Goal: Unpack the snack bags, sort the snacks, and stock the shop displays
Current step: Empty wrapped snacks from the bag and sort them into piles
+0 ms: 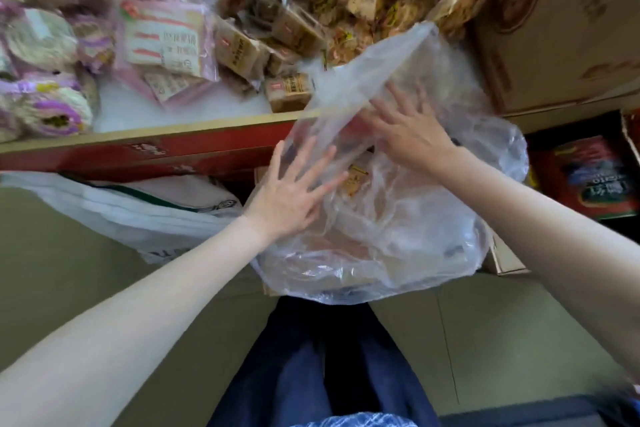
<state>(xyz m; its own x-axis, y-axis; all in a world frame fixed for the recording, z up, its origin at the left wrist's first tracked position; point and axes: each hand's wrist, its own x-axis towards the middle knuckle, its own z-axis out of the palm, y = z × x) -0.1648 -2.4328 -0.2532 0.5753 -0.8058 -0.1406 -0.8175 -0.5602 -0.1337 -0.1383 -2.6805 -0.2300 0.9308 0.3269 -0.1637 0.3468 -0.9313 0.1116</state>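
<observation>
Clear plastic bag (pixel 398 204) sat between both hands, mouth toward display tray (pixel 180 126). Left hand (pixel 294 191) flat, fingers spread, steadying side. Right hand (pixel 408 130) fingers extended, likely spreading opening; holding nothing.

Clear bag (pixel 398 218) contents blurred; right hand (pixel 405 128) fingertips veiled by plastic.
</observation>
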